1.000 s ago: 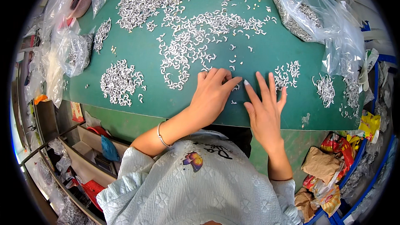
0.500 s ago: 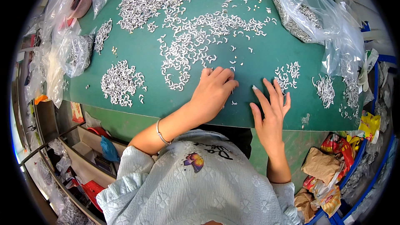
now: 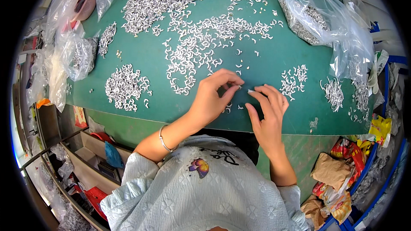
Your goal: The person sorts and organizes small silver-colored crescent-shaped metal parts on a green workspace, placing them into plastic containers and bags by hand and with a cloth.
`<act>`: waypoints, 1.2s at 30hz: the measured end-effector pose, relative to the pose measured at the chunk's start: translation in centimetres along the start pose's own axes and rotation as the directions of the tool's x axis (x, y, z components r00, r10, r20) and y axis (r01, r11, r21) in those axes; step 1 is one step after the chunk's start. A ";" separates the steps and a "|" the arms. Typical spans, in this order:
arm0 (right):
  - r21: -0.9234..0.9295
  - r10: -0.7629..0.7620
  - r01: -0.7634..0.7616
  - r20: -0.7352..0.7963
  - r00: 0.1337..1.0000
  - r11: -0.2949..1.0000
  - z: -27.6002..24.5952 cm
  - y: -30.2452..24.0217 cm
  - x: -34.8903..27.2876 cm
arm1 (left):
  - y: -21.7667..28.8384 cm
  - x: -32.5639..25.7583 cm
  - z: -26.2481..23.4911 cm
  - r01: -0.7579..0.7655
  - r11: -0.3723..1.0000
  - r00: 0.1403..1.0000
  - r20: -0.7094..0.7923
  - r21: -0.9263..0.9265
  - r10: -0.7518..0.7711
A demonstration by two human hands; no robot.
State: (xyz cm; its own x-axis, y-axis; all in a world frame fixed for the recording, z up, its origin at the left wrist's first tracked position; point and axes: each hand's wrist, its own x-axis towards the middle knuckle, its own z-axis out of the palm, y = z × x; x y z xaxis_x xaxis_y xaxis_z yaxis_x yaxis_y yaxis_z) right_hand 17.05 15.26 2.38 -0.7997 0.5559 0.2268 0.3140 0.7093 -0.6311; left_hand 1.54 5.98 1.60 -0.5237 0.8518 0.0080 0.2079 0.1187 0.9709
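Many small curved silver metal pieces (image 3: 192, 47) lie scattered over a green table (image 3: 150, 55). My left hand (image 3: 212, 98) rests near the table's front edge, thumb and forefinger pinched on one small metal piece (image 3: 238, 87). Just to its right, my right hand (image 3: 267, 113) pinches another small piece (image 3: 251, 90) at its fingertips. The two hands' fingertips almost meet. A few loose pieces (image 3: 229, 108) lie under and between the hands. A thin bracelet (image 3: 163, 139) circles my left wrist.
Sorted heaps of pieces lie at the left (image 3: 126, 86) and right (image 3: 293, 77). Clear plastic bags with more pieces sit at the right (image 3: 325, 21) and left (image 3: 77, 55). Crumpled wrappers (image 3: 338, 175) lie below the table at right, shelves with clutter (image 3: 98, 154) at left.
Both hands went from lying flat with spread fingers to pinching. The right hand drew in toward the left, so their fingertips now nearly touch.
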 end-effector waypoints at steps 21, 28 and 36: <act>-0.215 -0.079 0.193 0.448 0.891 0.957 -1.1 -0.8 -2.8 | 0.5 -3.0 -1.7 -0.249 0.837 0.967 0.174 0.487 0.186; -0.466 0.103 0.033 0.263 0.959 0.884 -2.1 1.1 -1.7 | 0.4 -3.9 -1.4 -0.321 0.818 0.946 0.189 0.478 0.262; -0.269 -0.145 0.240 0.328 0.933 0.933 1.2 0.6 3.2 | 0.3 -4.7 -1.3 -0.322 0.834 0.945 0.198 0.448 0.259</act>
State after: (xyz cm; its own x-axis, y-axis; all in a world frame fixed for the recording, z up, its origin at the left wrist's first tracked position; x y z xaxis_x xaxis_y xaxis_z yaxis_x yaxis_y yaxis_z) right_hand 14.03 16.95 1.85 -0.9600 0.2734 0.0598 0.2388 0.9116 -0.3346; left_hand 2.99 1.35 2.16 -0.2776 0.9371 0.2115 0.7125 0.0532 0.6997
